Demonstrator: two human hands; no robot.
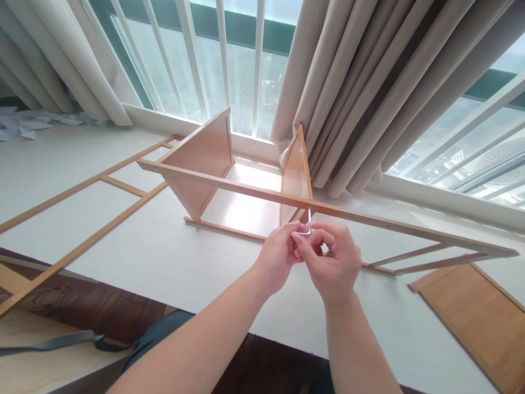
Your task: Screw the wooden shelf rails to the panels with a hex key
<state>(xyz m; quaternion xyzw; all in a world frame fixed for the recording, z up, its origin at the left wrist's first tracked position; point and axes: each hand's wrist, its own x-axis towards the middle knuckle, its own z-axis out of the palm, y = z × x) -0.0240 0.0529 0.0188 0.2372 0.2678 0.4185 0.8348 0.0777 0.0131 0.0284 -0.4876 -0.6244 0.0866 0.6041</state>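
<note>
A silver hex key (309, 218) stands with its long arm up against the underside of a wooden rail (254, 190). Its short bent arm lies between my hands. My right hand (334, 257) is closed, thumb and fingers pinching around the key's bend. Close beside it, my left hand (279, 257) is closed too, its fingertips on the short end. The rail belongs to a wooden frame lying on its side, with one shelf panel (209, 156) and another shelf panel (298, 169) standing up from it. Any screw at the key's tip is too small to make out.
A ladder-like wooden side frame (88, 237) lies at the left, reaching over the edge of the white surface (197, 279). A loose wooden panel (476, 317) lies at the right. Curtains (353, 82) hang behind the upright panels, and paper scraps (24, 125) lie far left.
</note>
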